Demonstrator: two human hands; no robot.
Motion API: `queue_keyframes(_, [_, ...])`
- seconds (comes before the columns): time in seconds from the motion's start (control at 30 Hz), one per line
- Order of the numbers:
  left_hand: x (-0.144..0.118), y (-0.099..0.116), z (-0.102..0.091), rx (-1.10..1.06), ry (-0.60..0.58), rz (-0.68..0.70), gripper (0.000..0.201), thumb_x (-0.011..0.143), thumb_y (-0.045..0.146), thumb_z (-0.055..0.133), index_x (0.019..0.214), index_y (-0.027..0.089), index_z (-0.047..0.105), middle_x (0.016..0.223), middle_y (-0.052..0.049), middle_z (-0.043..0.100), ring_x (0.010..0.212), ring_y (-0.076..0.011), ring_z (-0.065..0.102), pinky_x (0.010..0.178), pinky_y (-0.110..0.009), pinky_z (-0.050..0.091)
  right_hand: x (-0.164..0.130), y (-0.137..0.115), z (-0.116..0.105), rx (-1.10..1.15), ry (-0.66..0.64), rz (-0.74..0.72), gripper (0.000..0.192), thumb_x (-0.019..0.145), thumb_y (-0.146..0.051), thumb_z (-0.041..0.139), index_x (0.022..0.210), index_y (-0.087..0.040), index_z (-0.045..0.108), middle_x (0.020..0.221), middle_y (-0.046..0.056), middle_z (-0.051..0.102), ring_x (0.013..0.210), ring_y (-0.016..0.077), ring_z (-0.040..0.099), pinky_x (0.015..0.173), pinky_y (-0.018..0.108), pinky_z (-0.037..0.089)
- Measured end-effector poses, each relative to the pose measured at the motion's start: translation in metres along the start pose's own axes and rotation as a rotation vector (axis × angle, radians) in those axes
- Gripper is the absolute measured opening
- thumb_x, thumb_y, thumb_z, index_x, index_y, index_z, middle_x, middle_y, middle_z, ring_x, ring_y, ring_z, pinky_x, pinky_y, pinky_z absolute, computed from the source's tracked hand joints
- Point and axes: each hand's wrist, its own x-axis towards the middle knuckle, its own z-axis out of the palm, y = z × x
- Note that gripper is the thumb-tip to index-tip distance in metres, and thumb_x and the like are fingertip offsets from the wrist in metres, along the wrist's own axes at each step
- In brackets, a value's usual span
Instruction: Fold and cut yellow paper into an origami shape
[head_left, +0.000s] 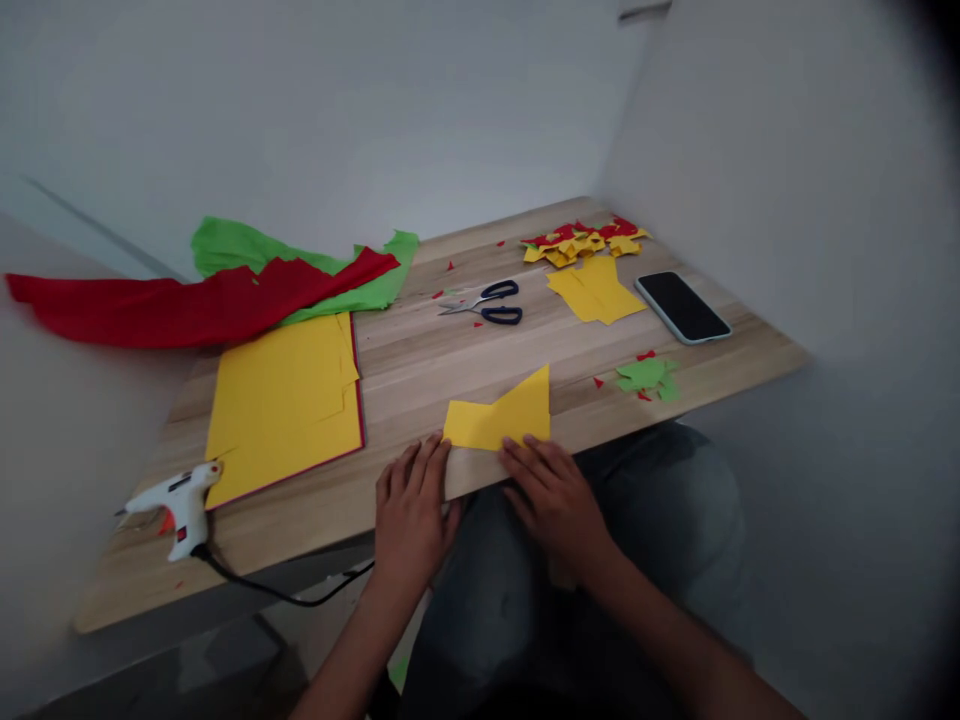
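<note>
A piece of yellow paper (506,415) lies near the front edge of the table, its top right corner rising to a point. My left hand (411,505) rests on the wood with its fingers stretched forward, the fingertips at the paper's lower left corner. On the paper's lower edge lie the extended fingertips of my right hand (555,495), pressing it down; the thumb sits lower, by the table edge. Beyond the paper, a pair of scissors (491,303) with dark blue handles lies partly spread, blades pointing left.
A white glue gun (180,500) with a black cord sits at the front left beside yellow sheets (281,400). Red crepe paper (187,305) and green crepe paper (382,290) lie behind. Rightward are yellow pieces (598,290), red and yellow scraps (581,243), green scraps (649,377) and a phone (682,306).
</note>
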Motion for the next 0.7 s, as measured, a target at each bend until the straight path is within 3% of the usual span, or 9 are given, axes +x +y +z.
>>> queue_keyframes(0.1, [0.009,-0.002,-0.002,-0.14,0.01,0.089,0.078,0.081,0.043,0.073,0.146,0.013,0.04,0.15,-0.017,0.048,0.137,-0.0334,0.042,0.11,-0.052,0.034,-0.011,0.026,-0.012,-0.021,0.084,0.092,0.026,0.094,-0.02,0.061,0.119,-0.024,0.069,0.119,0.006,0.074,0.106,0.0275,0.063,0.093,0.046,0.047])
queue_keyframes(0.17, [0.017,0.006,-0.006,-0.215,0.03,0.179,0.076,0.081,0.044,0.074,0.145,0.016,0.043,0.151,-0.017,0.047,0.14,-0.0324,0.04,0.113,-0.052,0.03,-0.013,0.035,-0.028,0.022,0.101,0.066,0.017,0.093,-0.017,0.061,0.104,-0.024,0.073,0.102,0.005,0.078,0.094,0.0252,0.063,0.086,0.044,0.048])
queue_keyframes(0.23, [0.023,0.019,-0.013,-0.283,0.057,0.273,0.051,0.085,0.037,0.071,0.133,0.024,0.058,0.147,-0.011,0.054,0.139,-0.0312,0.042,0.115,-0.053,0.026,-0.007,0.034,-0.049,0.148,0.102,-0.015,0.016,0.093,-0.016,0.062,0.093,-0.025,0.074,0.091,0.003,0.078,0.087,0.0221,0.064,0.082,0.04,0.049])
queue_keyframes(0.3, [0.027,0.034,-0.025,-0.422,0.116,0.291,0.019,0.088,0.029,0.067,0.106,0.028,0.073,0.124,-0.006,0.071,0.122,-0.0265,0.058,0.11,-0.049,0.034,0.003,0.024,-0.071,0.353,0.131,-0.02,0.012,0.091,-0.02,0.064,0.089,-0.026,0.074,0.085,0.002,0.076,0.08,0.0188,0.065,0.076,0.035,0.051])
queue_keyframes(0.4, [0.028,0.048,-0.051,-0.717,0.178,0.021,0.009,0.086,0.029,0.069,0.082,0.023,0.075,0.083,-0.002,0.077,0.081,-0.0181,0.07,0.08,-0.032,0.053,0.017,0.002,-0.097,0.662,0.173,0.339,0.009,0.083,-0.031,0.072,0.09,-0.024,0.071,0.081,0.002,0.072,0.074,0.0179,0.065,0.068,0.031,0.052])
queue_keyframes(0.5, [0.022,0.052,-0.079,-1.002,0.042,-0.272,0.016,0.079,0.036,0.074,0.078,0.02,0.075,0.073,-0.001,0.075,0.063,-0.0152,0.068,0.055,-0.022,0.051,0.026,-0.016,-0.109,0.947,0.159,0.584,0.019,0.079,-0.039,0.073,0.077,-0.021,0.067,0.07,-0.001,0.065,0.063,0.0153,0.059,0.058,0.027,0.048])
queue_keyframes(0.6, [0.011,0.051,-0.1,-1.19,-0.084,-0.353,0.019,0.074,0.037,0.077,0.074,0.018,0.076,0.07,-0.002,0.075,0.056,-0.0134,0.065,0.048,-0.019,0.049,0.03,-0.027,-0.114,1.053,0.126,0.618,0.027,0.079,-0.04,0.072,0.064,-0.021,0.06,0.06,-0.004,0.053,0.056,0.0119,0.048,0.052,0.024,0.04])
queue_keyframes(0.7, [0.0,0.048,-0.112,-1.224,-0.095,-0.362,0.019,0.073,0.037,0.077,0.071,0.019,0.076,0.067,-0.002,0.074,0.054,-0.0127,0.064,0.046,-0.018,0.049,0.031,-0.035,-0.121,1.038,0.121,0.613,0.027,0.076,-0.037,0.072,0.061,-0.021,0.057,0.058,-0.005,0.047,0.055,0.0107,0.042,0.05,0.023,0.035])
